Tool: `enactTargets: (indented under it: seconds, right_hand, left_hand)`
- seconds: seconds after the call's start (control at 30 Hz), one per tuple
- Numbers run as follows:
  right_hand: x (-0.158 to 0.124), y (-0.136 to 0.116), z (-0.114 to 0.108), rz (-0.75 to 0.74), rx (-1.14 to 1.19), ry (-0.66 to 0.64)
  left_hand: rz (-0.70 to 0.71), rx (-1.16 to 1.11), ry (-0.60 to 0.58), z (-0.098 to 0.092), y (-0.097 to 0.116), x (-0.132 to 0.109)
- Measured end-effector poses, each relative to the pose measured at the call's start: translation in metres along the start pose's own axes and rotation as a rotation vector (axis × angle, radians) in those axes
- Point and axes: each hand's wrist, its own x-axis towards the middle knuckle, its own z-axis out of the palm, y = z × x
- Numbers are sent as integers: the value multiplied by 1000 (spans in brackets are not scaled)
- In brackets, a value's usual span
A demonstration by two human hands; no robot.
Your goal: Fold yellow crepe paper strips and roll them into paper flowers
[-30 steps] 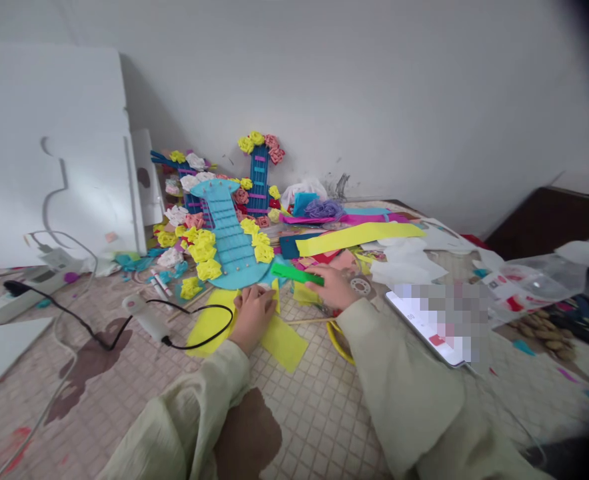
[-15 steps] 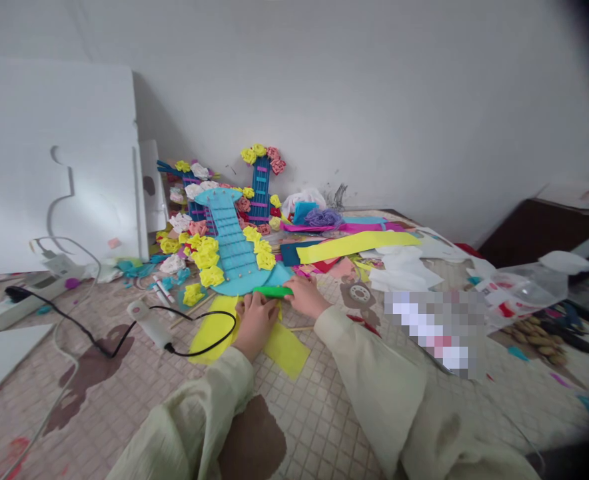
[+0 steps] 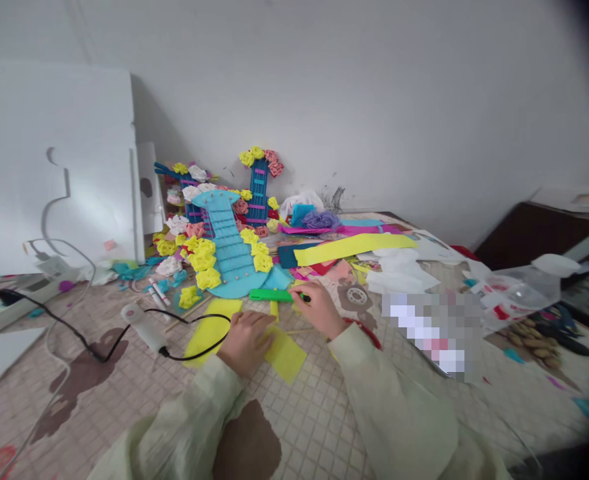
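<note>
My right hand is closed around the black-tipped end of a slim green utility knife, which points left, just in front of the blue guitar-shaped board. A narrow yellow strip shows below the knife. My left hand lies over yellow crepe paper, fingers stretched to the right and pressing on it. More yellow paper reaches out behind that hand, under a black cable loop. Yellow paper flowers line both sides of the board.
A white device with a black cable lies left of my hands. Further right are a red-handled object, a pixelated item and a clear plastic bottle. Behind are paper strips and purple yarn. A white board leans at left.
My left hand has come off the green knife and moved back toward me onto the yellow paper. My right hand has shifted slightly right, and more of the knife shows.
</note>
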Motion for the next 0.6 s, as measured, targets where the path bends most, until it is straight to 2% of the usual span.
enactTargets:
  seconds: [0.13, 0.33, 0.43, 0.6]
  right_hand:
    - [-15, -6, 2, -6, 103, 51]
    - [-25, -9, 10, -17, 197, 7]
    - [-27, -7, 12, -12, 247, -15]
    - [-29, -8, 12, 24, 347, -45]
  left_hand:
    - [-2, -19, -93, 3, 5, -11]
    - [-100, -76, -161, 2, 9, -9]
    - [-115, -140, -126, 0, 11, -9]
    - [-211, -525, 2, 2, 10, -8]
